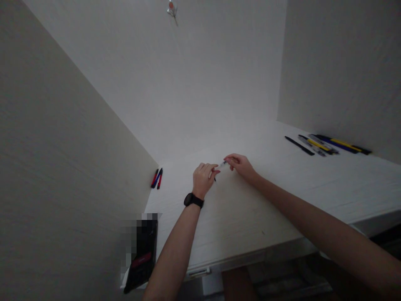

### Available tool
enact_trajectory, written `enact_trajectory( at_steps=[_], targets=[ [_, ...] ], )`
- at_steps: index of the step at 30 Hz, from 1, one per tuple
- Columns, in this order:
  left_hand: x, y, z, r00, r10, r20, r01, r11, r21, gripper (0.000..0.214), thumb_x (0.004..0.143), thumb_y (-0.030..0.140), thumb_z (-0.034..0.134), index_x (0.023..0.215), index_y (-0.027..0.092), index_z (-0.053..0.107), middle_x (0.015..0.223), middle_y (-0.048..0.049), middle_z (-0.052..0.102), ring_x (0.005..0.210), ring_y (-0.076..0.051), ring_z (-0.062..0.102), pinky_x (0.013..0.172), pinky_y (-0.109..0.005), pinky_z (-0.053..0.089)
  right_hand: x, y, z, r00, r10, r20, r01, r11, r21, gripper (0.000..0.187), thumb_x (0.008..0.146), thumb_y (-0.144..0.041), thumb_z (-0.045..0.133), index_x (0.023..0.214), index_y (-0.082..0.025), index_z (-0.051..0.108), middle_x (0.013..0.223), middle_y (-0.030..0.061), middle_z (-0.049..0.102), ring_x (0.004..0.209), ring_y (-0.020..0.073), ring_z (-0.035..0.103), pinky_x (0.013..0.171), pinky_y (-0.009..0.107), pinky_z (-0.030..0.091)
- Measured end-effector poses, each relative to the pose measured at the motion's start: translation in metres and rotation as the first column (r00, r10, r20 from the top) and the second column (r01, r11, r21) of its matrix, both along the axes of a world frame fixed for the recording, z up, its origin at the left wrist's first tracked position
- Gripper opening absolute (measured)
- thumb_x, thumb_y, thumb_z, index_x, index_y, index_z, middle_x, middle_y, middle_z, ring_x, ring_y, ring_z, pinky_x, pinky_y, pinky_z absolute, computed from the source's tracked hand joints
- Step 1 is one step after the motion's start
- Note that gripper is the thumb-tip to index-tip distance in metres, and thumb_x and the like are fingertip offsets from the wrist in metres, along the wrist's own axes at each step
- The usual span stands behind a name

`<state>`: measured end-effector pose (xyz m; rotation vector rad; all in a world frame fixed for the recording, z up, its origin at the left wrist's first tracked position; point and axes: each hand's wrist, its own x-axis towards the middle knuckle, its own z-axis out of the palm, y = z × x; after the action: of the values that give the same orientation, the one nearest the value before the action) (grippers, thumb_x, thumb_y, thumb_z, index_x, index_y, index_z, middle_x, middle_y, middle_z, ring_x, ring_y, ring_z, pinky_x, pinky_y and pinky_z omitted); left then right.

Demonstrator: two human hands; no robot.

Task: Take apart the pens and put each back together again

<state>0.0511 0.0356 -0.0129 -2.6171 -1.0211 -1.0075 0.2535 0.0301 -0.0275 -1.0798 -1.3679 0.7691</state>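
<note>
Head view | left hand point(203, 177): knuckles up | right hand point(239, 164): slanted leftward | grip: both pinching clear pen point(221, 164)

A silvery fitting point(171, 9) sits on the pale wall point(206, 83)

Two hands point(203, 179), one black watch point(196, 202), one clear pen point(222, 164), three pens at left point(159, 180), several overlapping pens at right point(318, 146)
</note>
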Motion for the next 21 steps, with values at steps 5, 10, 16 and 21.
enact_trajectory(
  at_steps=[5,10,16,21],
  targets=[
    [0.0016,0.0014,0.0006,0.997,0.07,-0.039,-0.072,0.995,-0.074,0.029,0.097,0.043,0.054,0.115,0.022,0.065,0.094,-0.0044,0.07,0.091,-0.02,0.059,0.083,-0.033,0.042,0.0054,0.0022,-0.0032,0.932,-0.266,0.246,0.238,0.962,0.137,0.021,0.086,-0.031,0.052,0.074,-0.018,0.063,0.077,0.0069,0.065,0.074,0.0186,0.057,0.073,0.032,0.043],
    [0.0016,-0.0016,0.0028,0.967,0.253,0.011,-0.251,0.965,-0.076,0.032,0.104,0.034,0.035,0.107,0.021,0.064,0.103,-0.0068,0.07,0.095,-0.021,0.059,0.084,-0.035,0.039,0.0067,0.002,-0.0049,0.866,-0.288,0.41,0.21,0.951,0.225,0.022,0.091,-0.027,0.048,0.072,-0.02,0.057,0.08,0.0087,0.062,0.081,0.0202,0.055,0.077,0.032,0.042],
    [0.0022,-0.0019,0.0036,0.944,0.33,0.012,-0.328,0.941,-0.084,0.037,0.105,0.034,0.031,0.096,0.021,0.064,0.099,-0.007,0.07,0.09,-0.022,0.058,0.08,-0.035,0.037,0.0071,0.002,-0.0066,0.855,-0.289,0.431,0.218,0.954,0.206,0.022,0.093,-0.029,0.046,0.073,-0.021,0.052,0.078,0.0078,0.06,0.078,0.02,0.053,0.074,0.032,0.039],
    [0.0017,-0.0006,0.0027,0.924,0.381,0.024,-0.376,0.92,-0.107,0.038,0.105,0.033,0.029,0.094,0.021,0.063,0.097,-0.0078,0.07,0.09,-0.022,0.058,0.079,-0.035,0.036,0.0065,-0.0001,-0.0031,0.867,-0.283,0.411,0.226,0.957,0.182,0.021,0.092,-0.03,0.045,0.073,-0.021,0.049,0.075,0.0066,0.06,0.075,0.0191,0.052,0.071,0.031,0.037]
  ],
)
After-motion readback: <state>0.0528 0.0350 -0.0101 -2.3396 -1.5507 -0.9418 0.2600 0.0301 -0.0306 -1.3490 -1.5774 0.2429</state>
